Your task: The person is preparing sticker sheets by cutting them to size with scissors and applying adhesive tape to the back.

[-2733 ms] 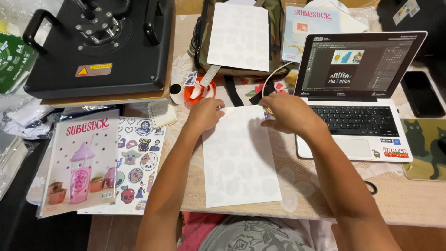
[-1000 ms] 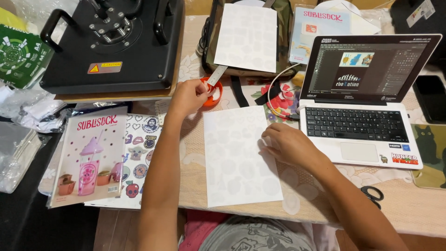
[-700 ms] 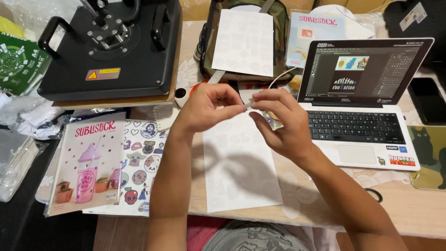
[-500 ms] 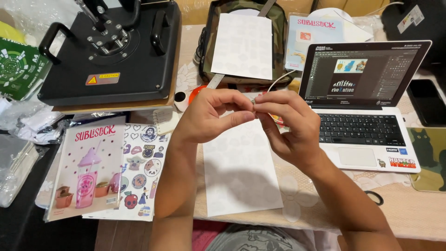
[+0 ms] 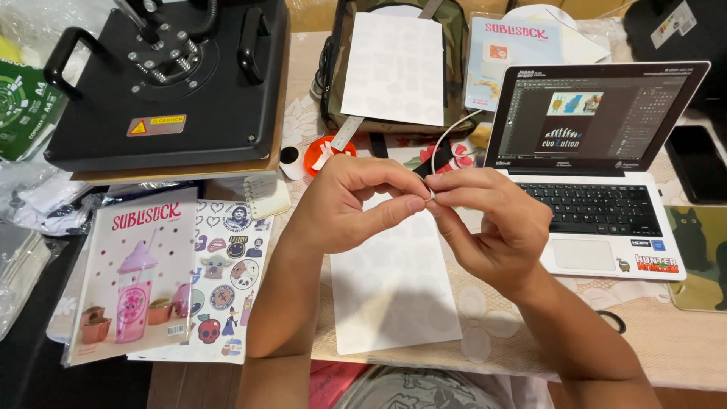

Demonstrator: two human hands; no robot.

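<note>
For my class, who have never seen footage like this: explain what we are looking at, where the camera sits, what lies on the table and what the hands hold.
The one camera is worn on a person's head and looks down at their own bare hands. The left hand and right hand meet above a white sheet, pinching something small and pale between the fingertips; what it is cannot be told. On the table lie an open laptop, a black heat press, a sticker sheet and a pink printed packet.

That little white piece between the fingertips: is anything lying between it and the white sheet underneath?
Nothing visible. The left hand and right hand pinch the small white piece above the white sheet, whose surface below looks bare.
</note>
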